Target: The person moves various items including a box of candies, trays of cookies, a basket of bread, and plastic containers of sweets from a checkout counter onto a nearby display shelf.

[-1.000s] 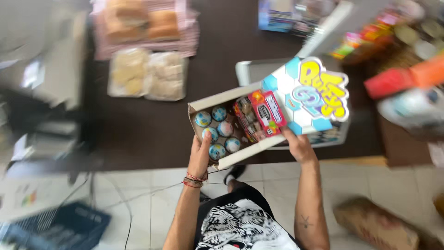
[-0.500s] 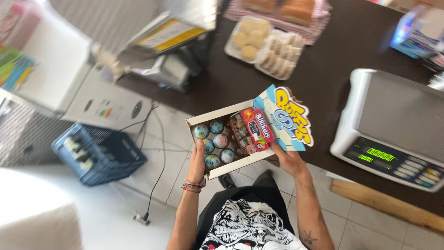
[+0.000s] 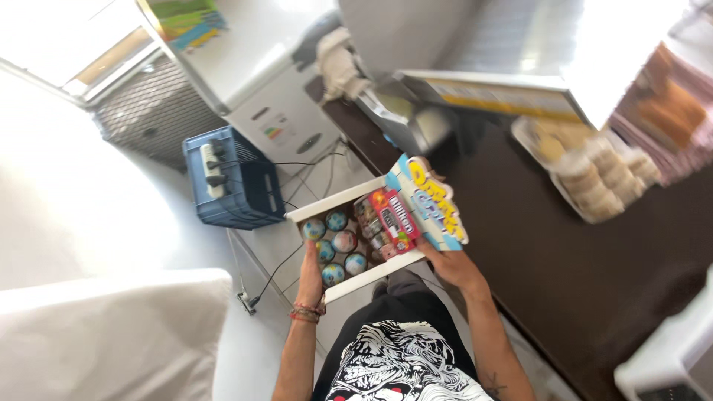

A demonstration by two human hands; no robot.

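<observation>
I see both hands gripping a white display box, carried in the air above the pale floor at chest height. My left hand clasps its near-left edge, thumb lying over the round blue sweets inside. My right hand is closed on the right end, beneath the box's bright upright lid flap. Red candy packs fill the box's right half, between the sweets and the flap. Just right of the box runs a dark counter, bearing wrapped trays of pale pastries. Farther left, a blue crate sits on the floor with a power strip on top.
</observation>
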